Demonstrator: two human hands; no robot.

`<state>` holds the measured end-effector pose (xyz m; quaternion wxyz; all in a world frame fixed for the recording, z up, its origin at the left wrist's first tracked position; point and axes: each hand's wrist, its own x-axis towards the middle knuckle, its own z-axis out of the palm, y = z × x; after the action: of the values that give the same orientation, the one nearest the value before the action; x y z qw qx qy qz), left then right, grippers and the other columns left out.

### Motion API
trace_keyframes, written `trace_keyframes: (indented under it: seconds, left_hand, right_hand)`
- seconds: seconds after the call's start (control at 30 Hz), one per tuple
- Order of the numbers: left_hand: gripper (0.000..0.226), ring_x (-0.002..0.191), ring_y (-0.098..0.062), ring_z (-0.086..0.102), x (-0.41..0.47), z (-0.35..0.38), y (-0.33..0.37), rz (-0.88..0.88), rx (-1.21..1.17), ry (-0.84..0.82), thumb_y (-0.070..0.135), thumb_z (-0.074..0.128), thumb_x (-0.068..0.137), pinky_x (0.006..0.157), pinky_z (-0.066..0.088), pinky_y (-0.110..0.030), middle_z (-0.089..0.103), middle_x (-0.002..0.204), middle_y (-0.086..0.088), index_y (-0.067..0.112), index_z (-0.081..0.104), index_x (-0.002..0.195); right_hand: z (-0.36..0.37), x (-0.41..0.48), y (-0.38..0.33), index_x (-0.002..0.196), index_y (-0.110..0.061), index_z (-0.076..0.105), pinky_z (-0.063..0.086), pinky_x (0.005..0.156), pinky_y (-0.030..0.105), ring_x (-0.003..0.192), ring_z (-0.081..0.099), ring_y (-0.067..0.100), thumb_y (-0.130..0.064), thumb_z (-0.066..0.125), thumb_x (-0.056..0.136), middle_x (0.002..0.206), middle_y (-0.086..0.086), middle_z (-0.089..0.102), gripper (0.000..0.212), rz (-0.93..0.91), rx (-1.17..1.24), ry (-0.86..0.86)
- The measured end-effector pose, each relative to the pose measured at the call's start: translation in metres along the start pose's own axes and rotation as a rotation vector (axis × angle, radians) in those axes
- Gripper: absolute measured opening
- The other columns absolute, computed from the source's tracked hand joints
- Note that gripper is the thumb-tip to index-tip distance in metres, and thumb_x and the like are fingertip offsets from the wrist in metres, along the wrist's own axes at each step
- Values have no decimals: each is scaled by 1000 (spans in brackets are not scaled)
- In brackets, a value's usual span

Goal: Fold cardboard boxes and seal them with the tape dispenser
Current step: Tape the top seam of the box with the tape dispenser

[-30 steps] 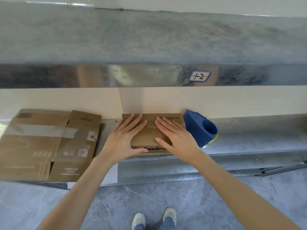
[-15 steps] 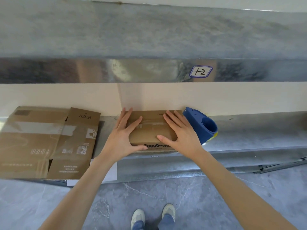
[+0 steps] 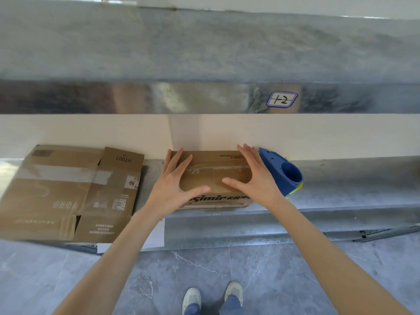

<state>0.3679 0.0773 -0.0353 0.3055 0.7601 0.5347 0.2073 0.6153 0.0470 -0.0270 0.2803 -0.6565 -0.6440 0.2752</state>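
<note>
Both hands have slid apart from the middle of the box top out to its two ends. Nearest, below the forearms, the person's shoes (image 3: 213, 298) stand on the grey floor. Further out, the left hand (image 3: 175, 185) lies flat on the left end of the box (image 3: 216, 176) and the right hand (image 3: 254, 178) on its right end. The fingers are straight and spread and the thumbs point inward across the top, so both hands press rather than clasp.

The box sits between the palms on the metal shelf (image 3: 341, 192), its back against the wall. A glossy strip runs along its top; whether that is a fresh seal cannot be told. The blue dispenser (image 3: 286, 176) lies just beyond the right hand, close to the box's right end. Flat cardboard (image 3: 68, 192) lies well off to the left of the left hand. Above the hands, a label (image 3: 281, 99) marks the upper shelf edge.

The step in hand looks like pressing the flaps closed. The next move likely needs the left hand to hold them down while the right lifts off, takes the dispenser beside it and draws tape along the seam.
</note>
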Motion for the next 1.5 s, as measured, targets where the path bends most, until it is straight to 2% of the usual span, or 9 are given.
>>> trace_keyframes:
  seconds: [0.2,0.37,0.57,0.83,1.0,1.13,1.2,1.33,1.5]
  left_hand:
    - [83,152,-7,7,21,0,2,-87,-56,97,60,59,88,117,25,-36,4,165,16,30,23,157]
    - [87,148,-10,19,22,7,-2,-147,-217,121,43,69,89,115,25,-28,5,165,10,20,19,157]
    - [102,148,-16,23,27,7,5,-300,-425,140,33,77,85,120,23,-35,21,163,4,22,7,158]
    - [75,123,-15,46,28,10,2,-259,-311,212,32,75,86,96,38,-26,46,139,0,17,32,146]
    - [71,126,-17,51,25,10,-5,-272,-481,184,24,72,90,109,44,-41,51,138,1,21,32,149]
    - [70,136,-16,45,22,11,-8,-284,-585,202,15,67,94,114,39,-44,46,149,3,28,30,152]
    - [73,139,-17,42,22,11,-8,-290,-576,215,16,66,94,115,37,-44,42,153,2,27,28,154]
    - [79,138,-16,43,20,13,0,-256,-382,310,26,74,88,113,40,-38,43,153,2,25,29,154]
    - [80,135,-16,47,20,12,-1,-243,-382,293,33,76,86,112,41,-40,50,147,2,25,32,152]
  right_hand:
    - [6,19,-3,153,-34,26,27,109,25,146,22,10,-53,64,89,161,-10,19,77,105,33,52]
    - [10,23,-5,152,-37,23,32,103,28,148,18,13,-49,69,86,164,-9,5,81,177,32,55]
    - [10,24,-4,151,-39,19,37,112,40,141,34,18,-49,82,73,154,-11,33,101,287,237,110]
    - [9,22,-7,153,-40,15,33,110,38,144,30,17,-42,76,83,158,-12,29,93,279,221,113]
    - [7,19,-4,154,-36,19,29,107,27,143,31,17,-33,67,93,157,-5,32,78,262,276,108]
    - [6,17,-3,154,-34,21,30,86,8,104,46,-3,-22,58,98,150,-8,38,68,236,273,122]
    - [6,17,-6,154,-31,21,33,78,5,92,49,-2,-21,55,100,141,-10,42,64,232,229,118]
    - [12,15,-7,153,-28,25,30,97,18,135,38,13,-34,59,97,154,-6,35,65,187,112,205]
    - [15,17,-2,153,-30,23,29,106,26,143,29,14,-43,62,93,156,-6,32,73,186,116,182]
